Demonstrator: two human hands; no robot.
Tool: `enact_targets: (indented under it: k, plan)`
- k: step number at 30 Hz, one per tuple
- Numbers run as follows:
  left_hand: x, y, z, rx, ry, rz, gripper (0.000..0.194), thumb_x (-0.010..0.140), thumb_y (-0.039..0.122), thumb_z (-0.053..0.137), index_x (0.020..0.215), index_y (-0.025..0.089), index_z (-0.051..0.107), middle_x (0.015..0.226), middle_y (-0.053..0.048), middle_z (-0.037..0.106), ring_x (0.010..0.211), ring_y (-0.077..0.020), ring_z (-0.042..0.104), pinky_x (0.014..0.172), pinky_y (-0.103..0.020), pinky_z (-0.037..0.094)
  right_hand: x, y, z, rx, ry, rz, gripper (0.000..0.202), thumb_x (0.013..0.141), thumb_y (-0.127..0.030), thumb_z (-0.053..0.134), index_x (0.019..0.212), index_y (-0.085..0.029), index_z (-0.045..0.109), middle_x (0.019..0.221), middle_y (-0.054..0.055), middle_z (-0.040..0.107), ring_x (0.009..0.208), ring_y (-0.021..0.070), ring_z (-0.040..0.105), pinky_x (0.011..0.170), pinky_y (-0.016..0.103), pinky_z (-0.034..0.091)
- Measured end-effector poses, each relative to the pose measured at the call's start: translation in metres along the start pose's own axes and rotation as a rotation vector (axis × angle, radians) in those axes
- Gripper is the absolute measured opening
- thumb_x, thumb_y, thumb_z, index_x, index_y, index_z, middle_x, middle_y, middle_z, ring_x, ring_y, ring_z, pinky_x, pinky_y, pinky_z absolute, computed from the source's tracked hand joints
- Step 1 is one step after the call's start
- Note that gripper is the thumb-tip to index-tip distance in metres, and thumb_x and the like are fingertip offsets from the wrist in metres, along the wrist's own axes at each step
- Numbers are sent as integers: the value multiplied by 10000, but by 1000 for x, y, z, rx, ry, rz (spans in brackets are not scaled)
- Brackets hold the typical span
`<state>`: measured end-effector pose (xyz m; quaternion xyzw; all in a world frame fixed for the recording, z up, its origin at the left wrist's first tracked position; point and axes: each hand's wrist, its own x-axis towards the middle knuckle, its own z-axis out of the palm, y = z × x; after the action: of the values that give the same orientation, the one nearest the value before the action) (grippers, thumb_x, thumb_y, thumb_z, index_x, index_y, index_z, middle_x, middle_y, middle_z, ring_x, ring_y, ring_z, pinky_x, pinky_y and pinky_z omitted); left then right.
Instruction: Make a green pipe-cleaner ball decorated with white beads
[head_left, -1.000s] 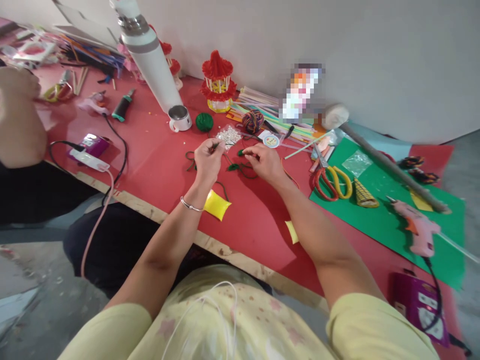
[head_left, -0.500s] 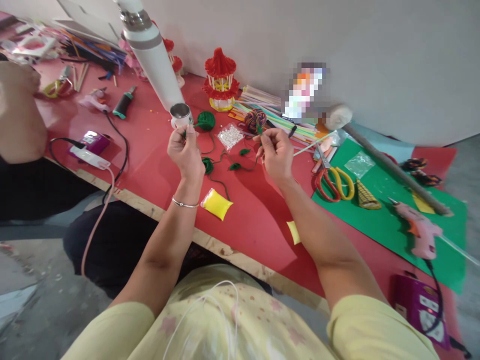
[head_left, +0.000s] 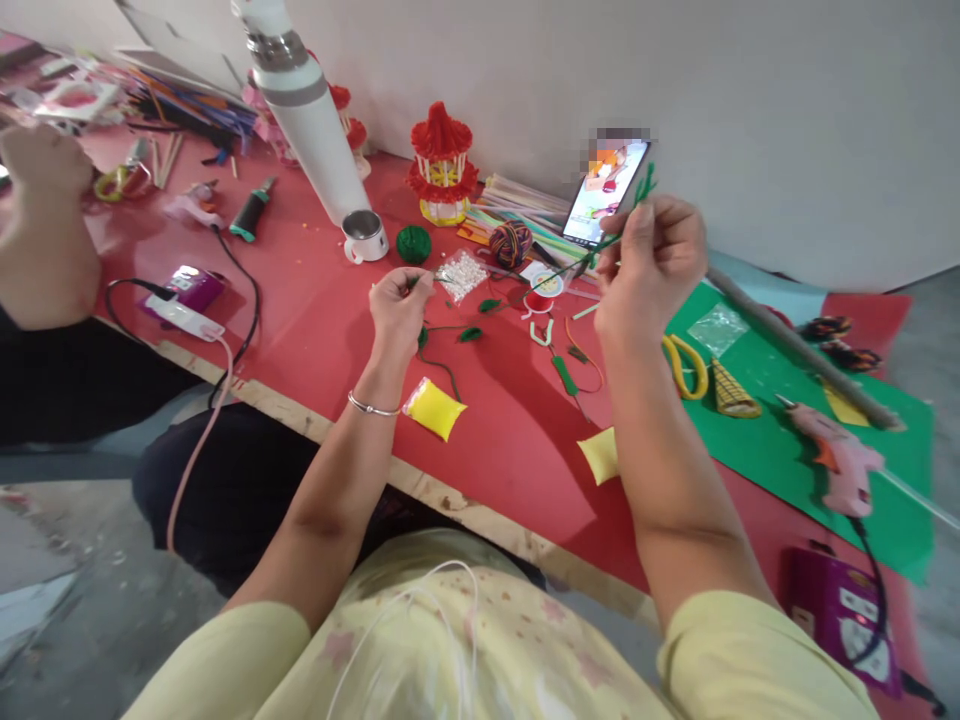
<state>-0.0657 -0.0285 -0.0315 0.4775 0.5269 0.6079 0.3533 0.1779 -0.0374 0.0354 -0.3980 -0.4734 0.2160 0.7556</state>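
Note:
My right hand (head_left: 656,255) is raised on the right, its fingers closed on green yarn (head_left: 576,268). The yarn sticks up above the thumb and slants down to the left over the table. My left hand (head_left: 400,305) pinches something small and dark, mostly hidden by the fingers. Close by lie a green yarn ball (head_left: 413,244), a packet of white beads (head_left: 462,276) and small green leaf-shaped yarn pieces (head_left: 470,335). Between my hands are a red thread spool (head_left: 538,300) and a green-handled tool (head_left: 564,375).
A white bottle (head_left: 315,130), small cup (head_left: 365,236), red lantern-like craft (head_left: 441,165) and phone (head_left: 604,190) stand at the back. To the right are yellow-handled scissors (head_left: 686,368) and a pink glue gun (head_left: 832,450). Another person's arm (head_left: 49,220) rests at left.
My right hand has moved up and right, drawing the green yarn with it. My left hand has shifted slightly right and down, away from the cup. The spool and green-handled tool now show.

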Motion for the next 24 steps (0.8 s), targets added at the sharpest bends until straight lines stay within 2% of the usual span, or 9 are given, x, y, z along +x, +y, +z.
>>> enact_targets:
  k: [2,4,6,7,10,12,14,19,24]
  plan:
    - [3,-3,-2,-27,61,7,172,838,324,732,752,208,639,611,19,554,547,-85,486,441,-195,346,12,-2,-8,-55,22,-10,99,981,-336,586,981,-237,578,875,22,729,494,68,499,431,218,305]
    - [7,-6,-5,-53,129,15,169,840,324,730,756,210,638,617,23,554,530,-77,467,437,-195,333,22,-1,-16,-115,28,-29,166,972,-297,581,1127,-243,605,977,34,752,515,58,510,450,215,326]
    - [8,-8,-6,-71,157,19,177,842,347,735,774,212,641,625,27,558,509,-70,444,428,-198,315,26,0,-21,-147,-24,-2,239,959,-309,614,1191,-255,636,1038,42,757,545,58,530,454,210,339]
    - [7,-8,-5,-84,154,14,189,840,365,741,783,213,643,629,29,561,496,-66,431,422,-201,305,26,0,-22,-150,-75,41,219,944,-332,648,1146,-250,673,1018,42,758,555,63,538,447,206,346]
    - [-1,-6,2,-145,73,-35,243,816,420,764,795,209,647,627,33,562,449,-54,374,395,-213,256,14,0,-17,-149,-342,228,229,876,-442,752,855,-216,724,784,23,719,540,88,539,427,205,382]
    - [-8,-4,10,-189,-24,-92,261,795,435,777,806,201,660,628,30,566,426,-46,330,384,-219,210,0,1,-9,-171,-561,322,337,860,-522,755,772,-200,705,662,12,670,531,102,542,439,214,396]
    - [-15,-2,17,-196,-101,-132,272,783,438,783,810,192,670,641,19,588,426,-42,319,389,-219,199,-13,5,0,-218,-698,370,395,874,-555,727,745,-183,704,592,16,646,508,105,524,454,229,389]
    - [-23,-1,26,-111,-120,-130,274,781,440,781,805,182,692,641,8,617,457,-52,366,409,-213,247,-33,22,10,-326,-845,334,379,906,-540,673,852,-175,762,559,12,655,504,118,510,515,256,372]
    - [-24,-2,28,-26,-148,-78,188,786,357,781,766,180,723,637,-3,641,580,-103,537,495,-213,388,-38,35,10,-355,-915,327,355,890,-529,689,825,-189,764,571,3,645,520,130,528,534,268,368]
